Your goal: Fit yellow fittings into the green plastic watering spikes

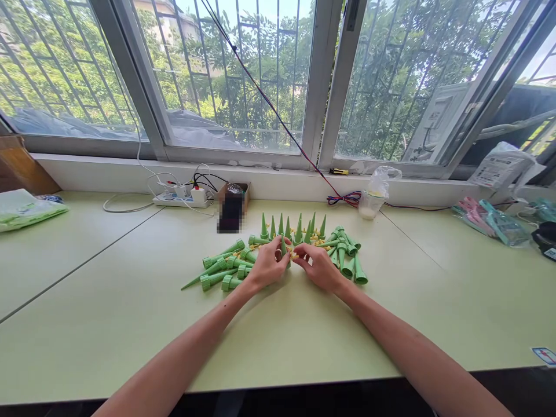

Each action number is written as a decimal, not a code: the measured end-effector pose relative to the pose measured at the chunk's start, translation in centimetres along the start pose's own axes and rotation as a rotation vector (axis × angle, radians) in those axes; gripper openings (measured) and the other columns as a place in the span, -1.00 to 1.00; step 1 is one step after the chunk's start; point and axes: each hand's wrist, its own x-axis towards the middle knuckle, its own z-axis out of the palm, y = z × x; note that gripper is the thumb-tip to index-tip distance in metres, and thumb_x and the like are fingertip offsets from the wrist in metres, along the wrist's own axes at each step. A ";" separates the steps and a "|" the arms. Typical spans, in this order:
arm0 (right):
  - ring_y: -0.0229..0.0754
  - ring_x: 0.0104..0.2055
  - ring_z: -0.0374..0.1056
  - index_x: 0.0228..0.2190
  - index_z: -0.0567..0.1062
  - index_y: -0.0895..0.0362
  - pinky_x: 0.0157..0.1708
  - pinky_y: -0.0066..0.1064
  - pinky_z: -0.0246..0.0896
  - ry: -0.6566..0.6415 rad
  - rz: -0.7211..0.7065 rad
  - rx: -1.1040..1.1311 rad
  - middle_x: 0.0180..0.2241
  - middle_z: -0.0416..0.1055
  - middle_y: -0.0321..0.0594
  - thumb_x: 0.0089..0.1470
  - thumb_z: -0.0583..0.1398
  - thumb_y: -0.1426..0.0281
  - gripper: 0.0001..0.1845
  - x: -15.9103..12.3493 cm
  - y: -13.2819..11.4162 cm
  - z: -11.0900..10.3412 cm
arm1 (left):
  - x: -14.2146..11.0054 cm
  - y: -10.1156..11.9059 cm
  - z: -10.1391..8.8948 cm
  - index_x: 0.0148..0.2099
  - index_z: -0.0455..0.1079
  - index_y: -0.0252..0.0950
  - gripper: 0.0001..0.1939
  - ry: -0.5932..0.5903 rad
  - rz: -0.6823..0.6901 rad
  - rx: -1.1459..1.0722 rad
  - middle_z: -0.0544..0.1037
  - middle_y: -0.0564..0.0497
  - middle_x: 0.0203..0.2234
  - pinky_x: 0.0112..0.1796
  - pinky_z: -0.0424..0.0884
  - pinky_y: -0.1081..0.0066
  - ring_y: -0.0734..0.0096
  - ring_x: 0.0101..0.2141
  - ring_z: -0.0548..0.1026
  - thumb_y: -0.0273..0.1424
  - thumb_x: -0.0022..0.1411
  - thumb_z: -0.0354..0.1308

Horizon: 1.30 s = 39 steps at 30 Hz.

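My left hand (270,262) is closed around a green plastic watering spike (284,245), its pointed tip up. Facing it, my right hand (319,265) pinches a small yellow piece (294,255) against the spike's side. Just behind my hands, several green spikes (299,229) stand upright on their wide bases, with little yellow pieces scattered among them. Left of my left hand lies a loose heap of green spikes with ribbed caps (212,280). On the right, beside my right hand, is another pile of green spikes (347,255), their hollow ends toward me.
A pale green table (304,341) carries everything. Along the back are a power strip (180,198), a small box (244,197), bundled red-and-blue wire (345,198) and a plastic cup (371,200). Plastic packages (495,220) lie at right; a green-white bag (28,211) lies at left.
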 end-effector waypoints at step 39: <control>-0.22 -0.38 0.38 -0.22 0.47 0.13 -0.29 -0.39 0.24 -0.037 0.002 -0.005 -0.39 0.49 -0.23 0.22 0.13 0.41 -0.87 0.0 0.0 0.0 | -0.1 0.1 0.1 -0.14 0.32 -0.31 -0.82 -0.015 0.019 0.002 0.51 0.03 -0.41 -0.52 0.29 0.51 0.50 -0.54 0.41 -0.43 0.17 0.05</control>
